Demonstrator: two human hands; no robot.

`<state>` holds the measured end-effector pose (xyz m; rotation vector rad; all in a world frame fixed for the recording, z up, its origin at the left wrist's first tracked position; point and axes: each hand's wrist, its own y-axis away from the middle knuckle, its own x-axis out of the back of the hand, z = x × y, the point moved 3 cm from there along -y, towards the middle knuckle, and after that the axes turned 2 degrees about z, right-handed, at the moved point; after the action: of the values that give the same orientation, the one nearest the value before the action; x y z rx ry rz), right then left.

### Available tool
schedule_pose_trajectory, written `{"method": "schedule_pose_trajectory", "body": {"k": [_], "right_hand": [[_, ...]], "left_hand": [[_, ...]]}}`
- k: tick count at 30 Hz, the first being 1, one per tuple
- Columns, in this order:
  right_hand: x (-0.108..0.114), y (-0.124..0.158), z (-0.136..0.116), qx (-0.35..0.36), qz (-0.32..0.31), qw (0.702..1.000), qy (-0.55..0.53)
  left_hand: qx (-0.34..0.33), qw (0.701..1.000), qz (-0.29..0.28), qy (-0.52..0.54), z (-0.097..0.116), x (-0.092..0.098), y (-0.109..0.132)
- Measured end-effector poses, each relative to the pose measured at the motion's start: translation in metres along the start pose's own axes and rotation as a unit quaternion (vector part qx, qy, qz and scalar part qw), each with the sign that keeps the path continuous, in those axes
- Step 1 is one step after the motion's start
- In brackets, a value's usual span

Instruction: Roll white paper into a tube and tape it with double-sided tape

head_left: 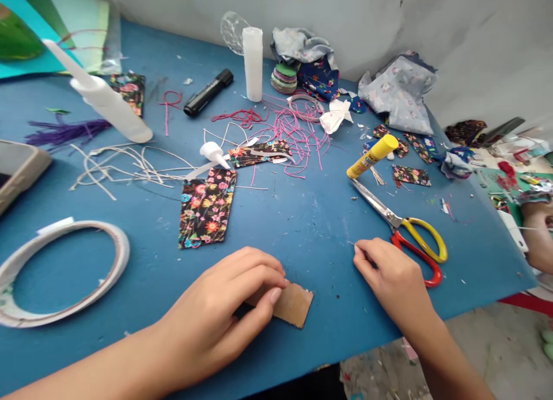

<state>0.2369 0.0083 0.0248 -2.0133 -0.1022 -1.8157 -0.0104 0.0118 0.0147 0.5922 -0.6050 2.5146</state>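
My left hand (235, 302) is closed on a small brown cardboard piece (296, 305) low over the front of the table, its thumb and fingertips at the card's left part. A dark patterned edge shows along the card's border. To the right, my right hand (389, 273) rests by the table, thumb and forefinger pinched together. A thin pale sliver pokes out of that pinch, too small to name. Close beside this hand lie scissors (393, 218) with one yellow and one red handle. A black floral fabric piece (207, 210) lies beyond my left hand.
A roll of tape (123, 256) and a phone-like object (21, 170) sit at left. Behind are a white glue bottle (110, 109), black marker (208, 92), pink string (287, 126) and a yellow glue stick (372, 156). Another person's arm (538, 233) shows at far right.
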Motion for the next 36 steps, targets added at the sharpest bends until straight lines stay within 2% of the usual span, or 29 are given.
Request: {"method": "schedule_pose_trajectory", "body": {"k": [6, 17, 23, 36], "right_hand": [[-0.0006, 0.0046, -0.0011, 0.052, 0.013, 0.998, 0.027], [-0.0021, 0.0044, 0.0, 0.036, 0.005, 0.999, 0.01], [-0.0009, 0.0041, -0.002, 0.056, 0.007, 0.998, 0.014], [-0.0011, 0.0046, -0.0009, 0.043, 0.021, 0.999, 0.019]], "left_hand": [[0.001, 1.0, 0.0, -0.002, 0.0004, 0.0001, 0.0007], [-0.004, 1.0, -0.01, -0.006, 0.0009, 0.001, 0.0006], [-0.005, 1.0, -0.011, -0.006, 0.0014, 0.001, 0.0009], [-0.005, 1.0, 0.009, -0.004, 0.0024, -0.0003, 0.0018]]}}
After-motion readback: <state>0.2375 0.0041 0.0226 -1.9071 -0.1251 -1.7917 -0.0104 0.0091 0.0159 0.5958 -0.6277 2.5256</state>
